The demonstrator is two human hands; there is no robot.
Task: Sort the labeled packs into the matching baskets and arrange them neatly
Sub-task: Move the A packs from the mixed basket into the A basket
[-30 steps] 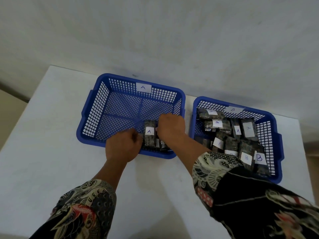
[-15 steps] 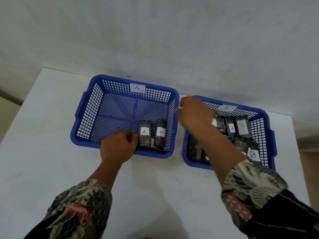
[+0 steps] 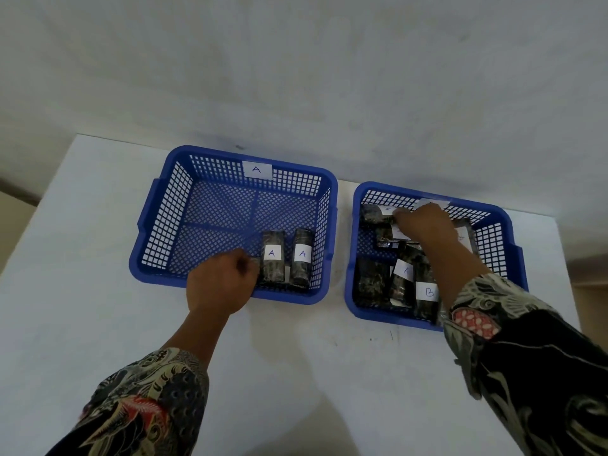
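Note:
Two blue mesh baskets sit side by side on the white table. The left basket (image 3: 158, 232) has an A tag on its far wall and holds two dark packs labelled A (image 3: 271, 258) (image 3: 302, 258) in its front right corner. My left hand (image 3: 223, 284) lies over the front rim, its fingers curled against the left A pack. The right basket (image 3: 513, 255) holds several dark packs, some labelled A (image 3: 403, 274) and one labelled B (image 3: 427, 292). My right hand (image 3: 424, 225) reaches into its far left part, fingertips closing on a dark pack (image 3: 375, 214) there. The hand hides the basket's tag.
The table's far edge (image 3: 98, 139) meets a pale wall just behind the baskets. Its left edge drops off near the left basket. Bare white tabletop (image 3: 312, 357) lies in front of both baskets, between my patterned sleeves.
My right hand left the A basket, where a second A pack now stands, crossed to the right basket and reached its far left packs. My left hand stayed at the A basket's front rim.

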